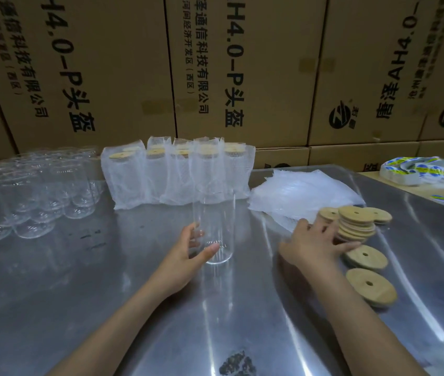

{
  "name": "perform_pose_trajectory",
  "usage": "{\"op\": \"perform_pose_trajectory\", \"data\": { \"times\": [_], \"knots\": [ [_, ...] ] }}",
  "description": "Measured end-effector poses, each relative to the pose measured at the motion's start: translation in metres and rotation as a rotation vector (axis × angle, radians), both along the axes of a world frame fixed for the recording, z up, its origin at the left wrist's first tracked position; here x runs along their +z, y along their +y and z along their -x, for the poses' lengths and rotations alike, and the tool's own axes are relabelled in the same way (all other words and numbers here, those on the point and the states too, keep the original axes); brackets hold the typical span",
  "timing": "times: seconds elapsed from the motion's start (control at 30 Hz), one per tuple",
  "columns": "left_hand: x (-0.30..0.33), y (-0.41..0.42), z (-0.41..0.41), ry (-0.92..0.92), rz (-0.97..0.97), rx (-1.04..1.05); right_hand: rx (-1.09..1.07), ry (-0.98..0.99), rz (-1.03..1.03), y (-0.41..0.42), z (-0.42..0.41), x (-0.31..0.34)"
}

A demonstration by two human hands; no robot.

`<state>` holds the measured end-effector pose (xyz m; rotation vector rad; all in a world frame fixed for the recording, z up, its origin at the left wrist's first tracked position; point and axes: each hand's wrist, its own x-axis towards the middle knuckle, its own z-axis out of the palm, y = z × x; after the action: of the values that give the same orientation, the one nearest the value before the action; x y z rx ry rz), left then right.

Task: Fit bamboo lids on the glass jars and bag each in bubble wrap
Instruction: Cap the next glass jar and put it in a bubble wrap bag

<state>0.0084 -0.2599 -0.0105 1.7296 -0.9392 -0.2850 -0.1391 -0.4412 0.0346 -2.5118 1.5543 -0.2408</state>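
Observation:
A clear glass jar (215,218) stands upright and lidless on the steel table (106,294). My left hand (188,253) grips it near its base, thumb in front and fingers behind. My right hand (315,245) touches a stack of round bamboo lids (356,223), its fingers curled around the stack's side. Two single lids (366,256) (371,287) lie flat closer to me. A pile of bubble wrap bags (302,194) lies behind the lids. Several jars with lids, bagged in bubble wrap (177,172), stand in a row at the back.
Several bare glass jars (33,191) lie grouped at the left of the table. Large printed cardboard boxes (242,63) form a wall behind. Rolls of blue-and-yellow stickers (416,169) sit at the far right on another surface.

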Motion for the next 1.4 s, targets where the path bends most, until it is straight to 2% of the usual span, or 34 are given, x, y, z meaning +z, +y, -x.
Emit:
{"op": "perform_pose_trajectory", "data": {
  "times": [0.1, 0.2, 0.4, 0.6, 0.7, 0.83, 0.97, 1.1, 1.3, 1.4],
  "knots": [
    [-0.001, 0.0, -0.001, -0.009, -0.003, -0.003, -0.084, 0.034, -0.156, -0.012, 0.014, -0.001],
    [-0.003, -0.001, -0.003, -0.018, -0.012, -0.003, -0.078, 0.065, -0.197, -0.013, 0.011, -0.007],
    [-0.002, -0.001, -0.003, -0.017, -0.013, -0.003, -0.011, 0.081, -0.086, -0.003, 0.004, -0.011],
    [-0.001, 0.0, -0.002, -0.021, -0.026, 0.0, 0.215, -0.132, 0.063, 0.005, 0.004, -0.006],
    [-0.001, 0.0, -0.002, -0.021, -0.028, -0.003, 0.098, -0.035, 0.072, 0.009, 0.004, -0.002],
    [-0.002, 0.0, -0.002, -0.018, -0.031, -0.003, 0.035, 0.138, -0.079, 0.012, 0.01, -0.009],
    [-0.001, 0.0, -0.001, -0.012, -0.028, -0.006, 0.034, 0.11, -0.168, 0.01, 0.009, -0.011],
    [0.001, 0.0, 0.001, -0.011, -0.026, -0.002, 0.052, 0.019, -0.065, 0.006, 0.005, -0.015],
    [0.002, 0.001, 0.003, -0.017, -0.034, 0.001, 0.173, 0.062, 0.055, -0.003, -0.002, -0.021],
    [0.003, 0.001, 0.003, -0.021, -0.033, 0.005, 0.218, -0.047, 0.081, -0.009, -0.006, -0.024]
  ]
}}
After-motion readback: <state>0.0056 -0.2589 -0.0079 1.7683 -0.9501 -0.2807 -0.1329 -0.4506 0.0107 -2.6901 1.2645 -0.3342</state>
